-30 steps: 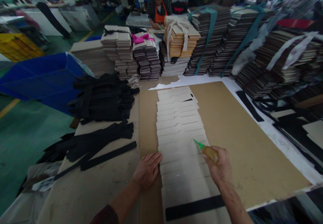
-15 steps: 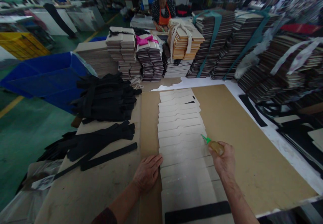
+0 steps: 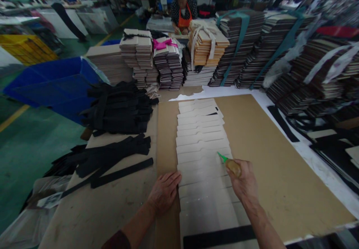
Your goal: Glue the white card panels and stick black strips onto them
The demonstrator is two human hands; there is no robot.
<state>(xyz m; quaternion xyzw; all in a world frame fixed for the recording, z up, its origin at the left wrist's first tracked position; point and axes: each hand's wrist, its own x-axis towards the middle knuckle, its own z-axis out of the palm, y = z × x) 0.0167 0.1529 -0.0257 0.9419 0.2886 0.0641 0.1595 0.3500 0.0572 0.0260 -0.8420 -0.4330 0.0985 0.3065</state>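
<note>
Tied stacks (image 3: 168, 71) line the table's (image 3: 126, 207) far edge; black strips (image 3: 120, 108) crowd its left. Right hand (image 3: 246, 181) grips a bottle (image 3: 233, 168) — tip over overlapping cards (image 3: 202, 144) — while the left hand (image 3: 165, 191) lies flat at their left edge.

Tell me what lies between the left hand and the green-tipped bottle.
In the head view, a row of overlapping pale pieces lies between the left hand and the green-tipped bottle, which the right hand holds.
</note>
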